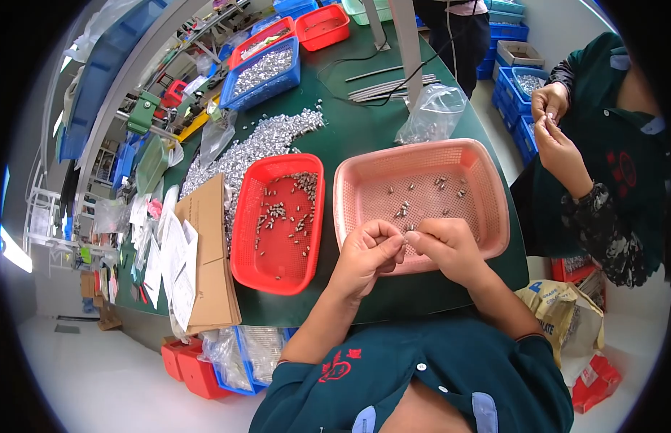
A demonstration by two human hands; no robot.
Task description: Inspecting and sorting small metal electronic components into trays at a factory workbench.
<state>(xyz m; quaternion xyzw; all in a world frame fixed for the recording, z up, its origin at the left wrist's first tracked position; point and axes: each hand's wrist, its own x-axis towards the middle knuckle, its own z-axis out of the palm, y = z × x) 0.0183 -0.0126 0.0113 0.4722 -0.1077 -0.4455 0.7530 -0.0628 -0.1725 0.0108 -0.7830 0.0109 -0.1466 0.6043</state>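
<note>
My left hand (pixel 370 257) and my right hand (pixel 452 251) meet at the fingertips above the near rim of a pink mesh basket (pixel 496 209). Both are closed in a pinch around something too small to make out. A few small metal cylinders (pixel 402 210) lie scattered on that basket's floor. Left of it stands a red plastic basket (pixel 278 260), with many similar small metal parts (pixel 305 185) gathered mostly toward its far right corner.
Shiny metal pieces (pixel 267 141) lie heaped on the green table (pixel 335 119). Folded cardboard (pixel 209 260) borders the red basket's left. A blue basket (pixel 267 76), clear plastic bag (pixel 433 112) and metal rods (pixel 389 88) sit farther back. At right, another person's hands (pixel 555 133) are near each other.
</note>
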